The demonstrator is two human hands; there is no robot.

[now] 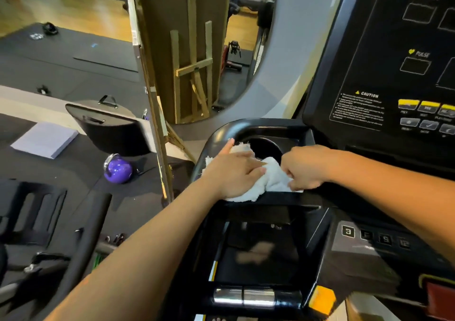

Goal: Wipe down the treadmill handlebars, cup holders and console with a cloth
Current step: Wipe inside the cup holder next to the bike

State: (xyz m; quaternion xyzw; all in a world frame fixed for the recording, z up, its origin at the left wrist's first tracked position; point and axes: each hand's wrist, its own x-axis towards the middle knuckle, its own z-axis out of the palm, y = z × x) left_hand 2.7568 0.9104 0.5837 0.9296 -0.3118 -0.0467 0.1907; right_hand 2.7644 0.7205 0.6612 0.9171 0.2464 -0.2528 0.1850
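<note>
A white cloth point(273, 178) lies bunched on the near rim of the treadmill's left cup holder point(263, 148), a round black well. My left hand point(234, 173) presses flat on the cloth's left part, index finger stretched along the rim. My right hand point(305, 165) pinches the cloth's right end at the holder's edge. The black console point(384, 57) with yellow buttons rises at the right. Below my hands is a glossy black tray point(261, 251), and under it the handlebar's chrome pulse grip point(243, 296).
A purple kettlebell point(118, 169) sits on the dark floor mats at left, beside a black padded seat point(110, 128) and a stack of white paper point(45, 139). A wooden-backed board point(187, 50) leans behind the treadmill. Speed keys point(374, 237) are at right.
</note>
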